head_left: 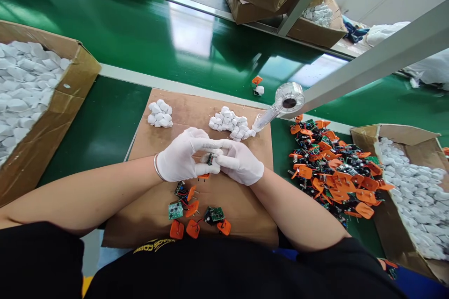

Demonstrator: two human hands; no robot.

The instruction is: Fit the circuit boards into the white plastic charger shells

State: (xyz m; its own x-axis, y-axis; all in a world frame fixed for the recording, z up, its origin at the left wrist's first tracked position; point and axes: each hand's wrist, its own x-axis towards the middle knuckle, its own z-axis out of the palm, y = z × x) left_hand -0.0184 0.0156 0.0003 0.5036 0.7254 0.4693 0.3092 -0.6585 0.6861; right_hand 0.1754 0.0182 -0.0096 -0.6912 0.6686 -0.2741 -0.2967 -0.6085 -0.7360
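Both of my hands wear white gloves and meet over the middle of a cardboard sheet. Between the fingertips is a small circuit board, with an orange plug plate showing under my left hand. My right hand closes on the same board from the other side. A white piece seems to be around the board, but the gloves mostly hide it. Nearer my body lie several loose circuit boards wired to orange plug plates. Beyond my hands sit two piles of white plastic shells.
A clear wand with a round head stands beside the far shells. Right of the sheet is a heap of orange plug plates with boards. Cardboard boxes of white shells flank me, left and right. A metal post slants across the right.
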